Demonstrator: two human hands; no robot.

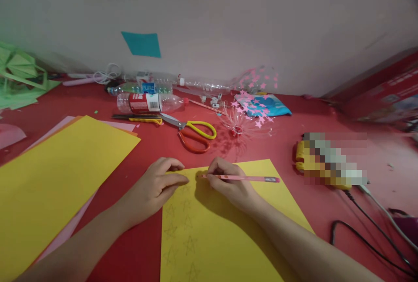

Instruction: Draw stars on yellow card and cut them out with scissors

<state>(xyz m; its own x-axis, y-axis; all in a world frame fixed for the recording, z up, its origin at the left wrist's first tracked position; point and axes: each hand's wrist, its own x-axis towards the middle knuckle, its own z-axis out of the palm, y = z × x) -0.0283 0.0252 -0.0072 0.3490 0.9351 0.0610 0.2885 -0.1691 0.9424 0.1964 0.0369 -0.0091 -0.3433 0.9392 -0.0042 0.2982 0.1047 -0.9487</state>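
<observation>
A pink pencil (248,178) with an eraser end is gripped in my right hand (231,184), its tip near the top of a yellow paper sheet (235,238). Drawn stars (189,245) run in two columns down the sheet's left side. My left hand (163,181) rests at the sheet's upper left corner, fingers stretched out and apart, holding nothing. Beyond the hands lie scissors (183,125) with one yellow and one red handle, their blades toward the left. Beside them is a yellow and black utility knife (146,119).
A stack of coloured paper (75,160) lies at left. Plastic bottles (170,102) line the wall, near a bunch of clear strips with pink stars (244,107) and a blue packet (277,105). At right sits a yellow device (300,155), partly blurred, with cables (362,229).
</observation>
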